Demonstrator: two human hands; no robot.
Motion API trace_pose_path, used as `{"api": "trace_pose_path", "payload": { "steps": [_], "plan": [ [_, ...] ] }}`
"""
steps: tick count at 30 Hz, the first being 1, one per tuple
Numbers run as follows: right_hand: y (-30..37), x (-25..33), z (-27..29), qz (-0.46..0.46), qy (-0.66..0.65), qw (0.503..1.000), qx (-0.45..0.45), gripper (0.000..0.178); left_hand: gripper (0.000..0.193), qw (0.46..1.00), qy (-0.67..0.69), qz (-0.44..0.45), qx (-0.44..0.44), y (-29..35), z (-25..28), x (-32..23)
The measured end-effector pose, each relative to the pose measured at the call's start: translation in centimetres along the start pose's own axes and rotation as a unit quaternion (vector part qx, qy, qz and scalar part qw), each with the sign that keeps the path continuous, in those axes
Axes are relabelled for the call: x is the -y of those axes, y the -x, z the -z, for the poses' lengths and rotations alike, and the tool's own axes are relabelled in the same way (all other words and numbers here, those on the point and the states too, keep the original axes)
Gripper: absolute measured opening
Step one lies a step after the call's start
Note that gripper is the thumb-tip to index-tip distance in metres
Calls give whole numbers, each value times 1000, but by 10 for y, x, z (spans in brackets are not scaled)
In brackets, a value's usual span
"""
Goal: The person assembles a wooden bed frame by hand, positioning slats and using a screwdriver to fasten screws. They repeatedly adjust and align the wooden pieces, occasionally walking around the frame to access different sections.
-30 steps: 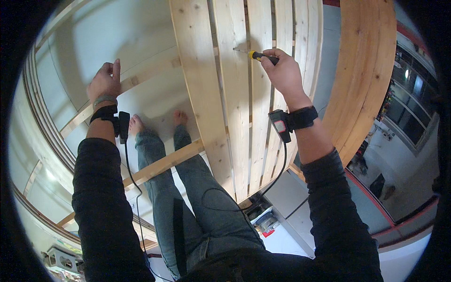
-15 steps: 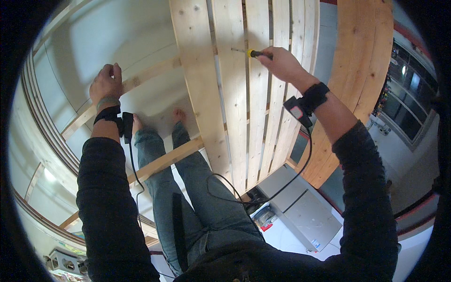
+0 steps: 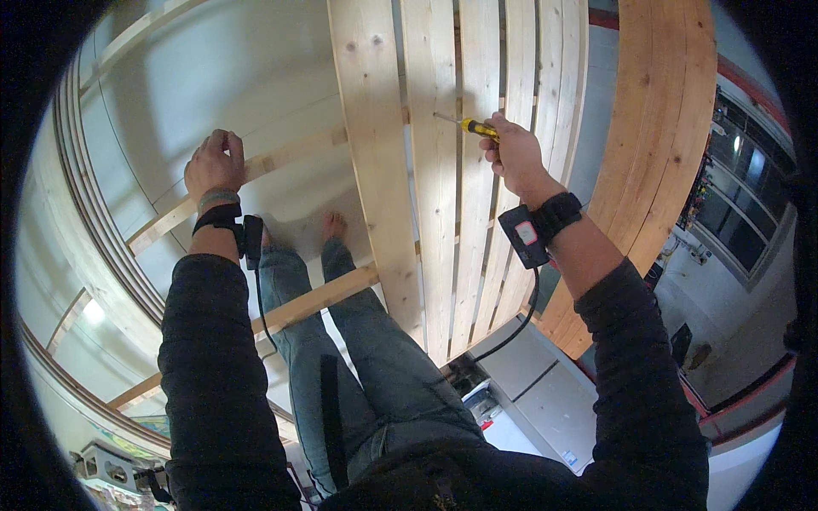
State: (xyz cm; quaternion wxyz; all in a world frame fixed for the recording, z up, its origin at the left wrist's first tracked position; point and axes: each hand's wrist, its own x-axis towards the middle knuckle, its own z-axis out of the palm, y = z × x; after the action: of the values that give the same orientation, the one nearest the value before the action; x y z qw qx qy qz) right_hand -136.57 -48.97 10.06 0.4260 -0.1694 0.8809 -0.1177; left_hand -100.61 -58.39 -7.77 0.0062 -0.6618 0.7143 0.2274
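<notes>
In my right hand (image 3: 518, 156) is a screwdriver (image 3: 481, 129) with a yellow and black handle, gripped by its end. Its thin shaft points left, and the tip meets the face of the second pale wooden slat (image 3: 433, 187), close to a crossbar behind. Over on the left, my left hand (image 3: 215, 163) rests by a wooden crossbar (image 3: 294, 152), fingers curled in and thumb against them. Whatever those fingers may pinch is hidden. Each wrist wears a black strap with a small box.
More parallel slats (image 3: 520, 111) stretch to the right, with narrow gaps. Beyond stands a broad orange-brown board (image 3: 660, 111). A lower crossbar (image 3: 319, 297) passes over my legs (image 3: 341, 358). Grey cabinets (image 3: 550, 409) stand below right; black cables hang from both wrist boxes.
My right hand has turned and shifted its hold around the handle, baring more yellow. The tip stays at about the same place on the slat. The whole view has shifted slightly.
</notes>
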Motion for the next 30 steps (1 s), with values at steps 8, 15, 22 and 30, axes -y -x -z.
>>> {"api": "trace_pose_path", "payload": {
  "steps": [8,15,22,30],
  "plan": [
    [-10,31,24,437,715,515,180,19,23,1000,-21,-13,-5,0,-3,2],
    [1,23,0,121,285,950,-37,35,23,1000,-11,-3,-7,0,-3,3],
    [-3,1,14,-20,-9,998,54,21,22,1000,-18,-15,-11,1,-7,6],
    [-10,42,20,458,713,510,148,26,21,1000,-10,-13,-23,2,-3,2]
  ]
}}
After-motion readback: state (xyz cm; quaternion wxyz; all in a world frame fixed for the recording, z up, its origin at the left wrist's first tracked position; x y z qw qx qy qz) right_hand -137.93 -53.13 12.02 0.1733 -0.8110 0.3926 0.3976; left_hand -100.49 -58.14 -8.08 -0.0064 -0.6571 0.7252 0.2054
